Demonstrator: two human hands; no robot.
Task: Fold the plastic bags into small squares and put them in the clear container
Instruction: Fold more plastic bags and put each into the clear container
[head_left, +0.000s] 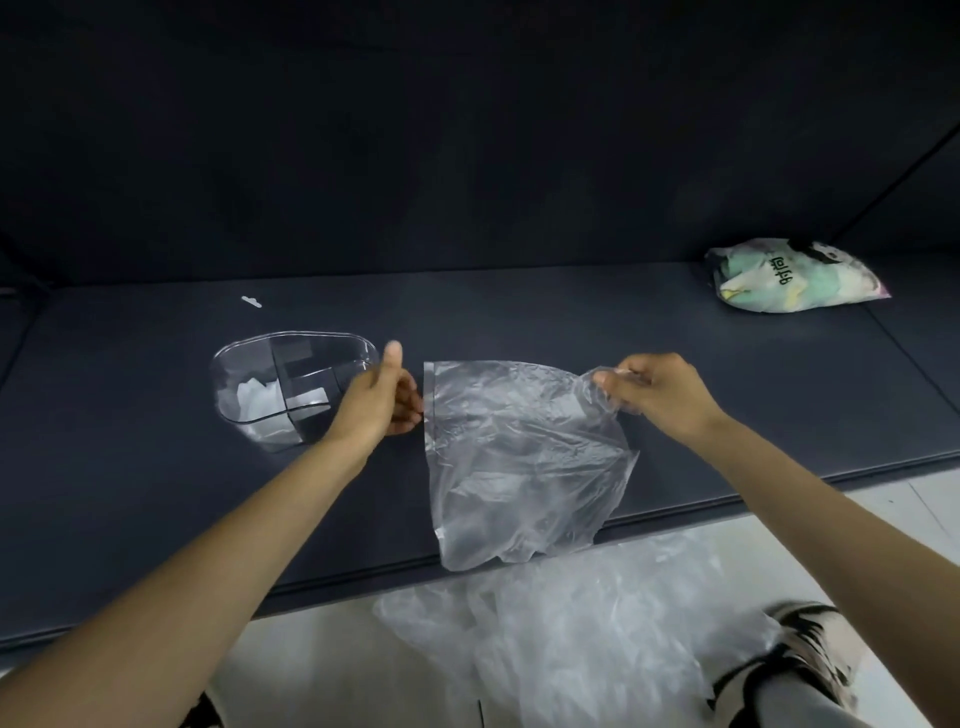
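Note:
A clear plastic bag (519, 457) lies spread on the dark table, its lower end hanging over the front edge. My left hand (382, 397) pinches the bag's left edge near the top, thumb raised. My right hand (657, 392) grips the crumpled top right corner and lifts it slightly. The clear container (249, 358), divided into compartments, stands to the left of the bag, just behind my left hand. Folded white plastic lies inside it.
A printed bag (795, 275) stuffed with pale bags lies at the back right of the dark table (156, 441). A small white strip (251, 301) lies behind the container. More clear plastic (571, 623) is heaped on the floor below the table edge, near my shoe (810, 654).

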